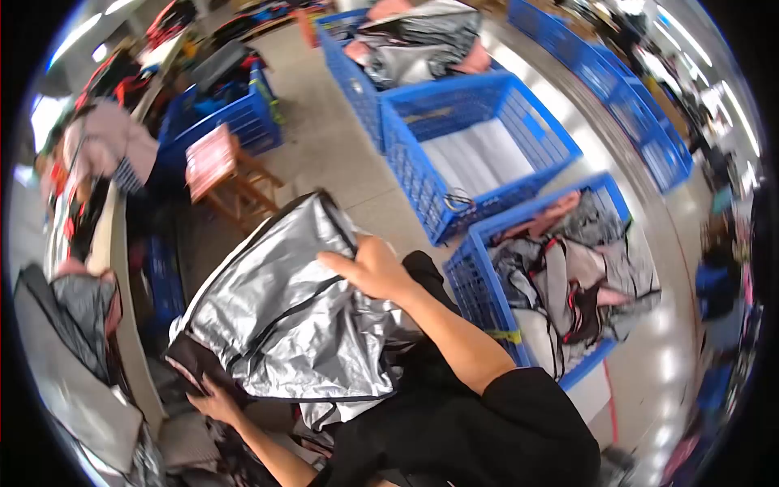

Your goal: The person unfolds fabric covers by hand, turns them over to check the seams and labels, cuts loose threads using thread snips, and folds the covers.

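A silver foil-lined bag (292, 300) with dark edging spreads in front of my body, its crinkled shiny face turned up. My right hand (375, 268) grips its upper right edge, thumb over the foil and the other fingers hidden behind. At the lower left corner, my left hand (217, 402) is closed on the dark strip of the same bag, with part of its fingers out of sight. Under the near edge, more silver and dark fabric is partly covered by the bag and my arms.
To the right stand a blue crate (519, 325) of silver and pink bag pieces and a crate with a white-lined bottom (479, 158). A wooden stool (231, 174) is ahead. Another person (114, 146) bends over a bench at left. Grey-silver pieces (81, 381) lie nearby.
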Motion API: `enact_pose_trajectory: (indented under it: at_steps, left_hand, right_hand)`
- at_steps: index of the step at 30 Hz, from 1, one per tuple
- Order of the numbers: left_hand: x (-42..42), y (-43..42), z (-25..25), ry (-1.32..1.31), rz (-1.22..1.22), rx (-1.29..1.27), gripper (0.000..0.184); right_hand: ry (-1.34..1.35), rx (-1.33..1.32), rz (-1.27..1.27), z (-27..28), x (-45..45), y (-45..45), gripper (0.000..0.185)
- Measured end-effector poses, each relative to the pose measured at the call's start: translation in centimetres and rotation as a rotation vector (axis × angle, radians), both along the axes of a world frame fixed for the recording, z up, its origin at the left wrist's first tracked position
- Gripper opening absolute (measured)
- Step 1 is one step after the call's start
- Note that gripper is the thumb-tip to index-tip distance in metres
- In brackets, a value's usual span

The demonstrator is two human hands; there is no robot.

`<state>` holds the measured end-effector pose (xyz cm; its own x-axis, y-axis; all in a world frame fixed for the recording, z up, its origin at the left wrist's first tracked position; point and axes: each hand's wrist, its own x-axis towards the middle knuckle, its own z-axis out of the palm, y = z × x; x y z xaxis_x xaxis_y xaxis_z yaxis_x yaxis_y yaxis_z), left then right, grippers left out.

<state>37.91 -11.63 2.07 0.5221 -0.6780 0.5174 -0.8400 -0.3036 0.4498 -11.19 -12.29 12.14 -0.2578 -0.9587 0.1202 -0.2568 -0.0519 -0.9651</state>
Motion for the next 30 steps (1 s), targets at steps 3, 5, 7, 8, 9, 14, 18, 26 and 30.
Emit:
enact_pose_trajectory:
  at_steps: [3, 5, 7, 8, 9, 14, 18, 26, 30]
  left_hand:
    - [4.0, -0.5, -1.7, 0.635, -0.118, 0.117, 0.089]
    - [1.9, -1.2, 2.0, 0.406, 0.005, 0.116, 0.083]
    - [3.2, -5.5, 5.2, 0.454, -0.171, 0.077, 0.078]
    - [0.1, -6.8, 9.1, 0.477, -0.235, 0.028, 0.075]
    - [-4.3, -8.2, 13.3, 0.506, -0.291, -0.025, 0.073]
    - [-20.7, -12.2, 24.3, 0.146, -1.131, -0.153, 0.057]
    - [-30.5, -12.0, 21.6, 0.717, -1.396, 0.119, 0.066]
    - [-30.4, -7.0, 6.8, 0.664, -1.328, 0.828, 0.066]
    - [-24.2, -7.0, 2.6, 0.855, -1.002, 0.927, 0.065]
  right_hand:
    - [-0.046, -0.073, -0.021, 0.0, 1.2, 0.6, 0.056]
    - [-0.035, -0.145, -0.101, 0.6, 0.7, 1.5, 0.054]
    - [0.046, -0.015, -0.118, 4.6, -2.2, 2.9, 0.047]
    - [-0.062, -0.048, -0.186, 6.0, -3.6, 3.6, 0.051]
    - [-0.029, 0.043, -0.271, 9.4, -6.1, 5.3, 0.056]
    - [0.519, -0.5, -1.147, 22.5, -16.9, 10.9, 0.056]
    - [0.718, -0.671, -1.293, 24.4, -25.6, 10.9, 0.053]
    - [0.774, 0.133, -1.343, -0.3, -39.0, 18.5, 0.048]
    - [0.665, 0.219, -1.324, -13.0, -31.6, 26.9, 0.033]
